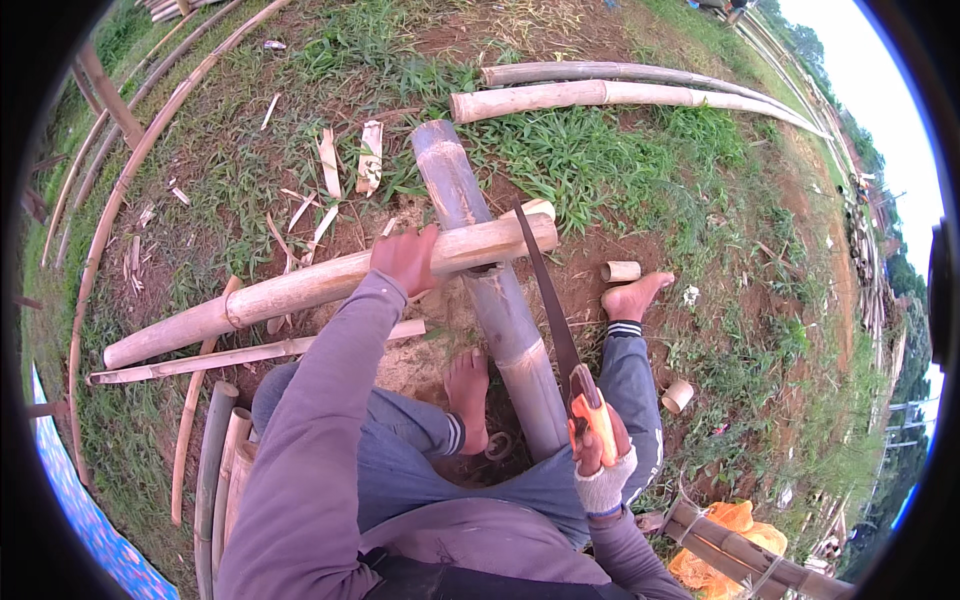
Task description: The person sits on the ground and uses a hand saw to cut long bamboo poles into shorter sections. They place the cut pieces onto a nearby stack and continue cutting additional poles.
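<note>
My left hand point(405, 258) is closed over a pale bamboo pole point(290, 285), near its right end. That pole lies across a thicker grey-brown bamboo log point(505, 310), which runs from between my legs to the far side. My right hand point(606, 460), in a partly fingerless whitish glove, grips the orange handle of a handsaw point(553, 305). The dark blade points away from me, its far part crossing the pale pole close to its cut end. Whether the teeth have bitten into the bamboo cannot be made out.
My bare feet point(466, 400) rest on either side of the log. Short bamboo rings point(677, 396) and split pieces point(370, 160) lie on the grass. Long poles point(610, 96) stretch across the far side. An orange plastic bag point(735, 525) sits by tied bamboo at lower right.
</note>
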